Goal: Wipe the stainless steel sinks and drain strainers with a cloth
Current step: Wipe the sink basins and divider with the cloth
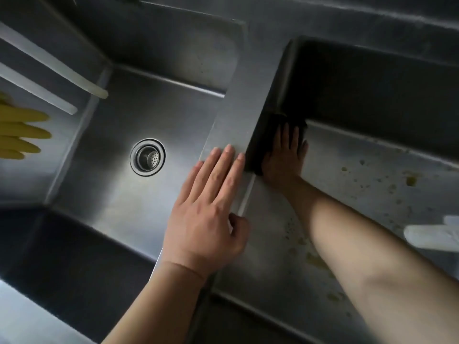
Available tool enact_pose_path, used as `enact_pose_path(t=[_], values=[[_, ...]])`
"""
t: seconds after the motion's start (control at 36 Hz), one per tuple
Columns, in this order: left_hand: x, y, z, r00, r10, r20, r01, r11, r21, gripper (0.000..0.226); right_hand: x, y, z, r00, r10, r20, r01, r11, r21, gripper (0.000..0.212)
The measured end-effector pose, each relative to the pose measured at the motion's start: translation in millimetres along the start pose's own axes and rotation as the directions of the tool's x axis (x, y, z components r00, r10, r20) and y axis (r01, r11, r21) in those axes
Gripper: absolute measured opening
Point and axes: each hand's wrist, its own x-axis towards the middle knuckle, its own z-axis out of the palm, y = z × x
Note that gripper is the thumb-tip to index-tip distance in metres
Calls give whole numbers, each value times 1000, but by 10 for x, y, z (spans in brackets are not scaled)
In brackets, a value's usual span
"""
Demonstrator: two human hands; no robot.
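Note:
Two stainless steel sinks sit side by side with a flat divider between them. My left hand rests flat on the divider with straight fingers. My right hand reaches down into the right sink and presses a dark cloth with spread fingers against the sink's left wall, near the far corner. The left sink has a round drain strainer in its floor. The right sink's floor carries yellowish spots and droplets.
A yellow rubber glove lies at the left edge. Two pale tubes slant over the left sink's far left corner. A whitish object lies at the right edge of the right sink.

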Motion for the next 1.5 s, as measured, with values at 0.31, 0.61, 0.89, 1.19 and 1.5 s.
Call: enact_pose_path(t=[0.31,0.61,0.89,1.19,1.5], values=[[-3,14,2,1000,-8,-21,8,1000,5,90,206,75,-77,1000,0,6,0,997,84,67],[-20,44,13,1000,-22,-14,23,998,52,89,-70,876,-350,997,-50,55,57,990,-129,65],[-102,184,87,997,-60,38,48,966,254,99,-522,1705,-496,979,202,34,-199,977,-69,68],[-940,959,1582,824,-196,531,128,978,164,76,-611,1285,-91,931,-355,91,363,927,-96,60],[-977,446,2095,776,-420,470,369,907,201,73,-227,2161,-468,998,-39,-51,31,989,-145,62]])
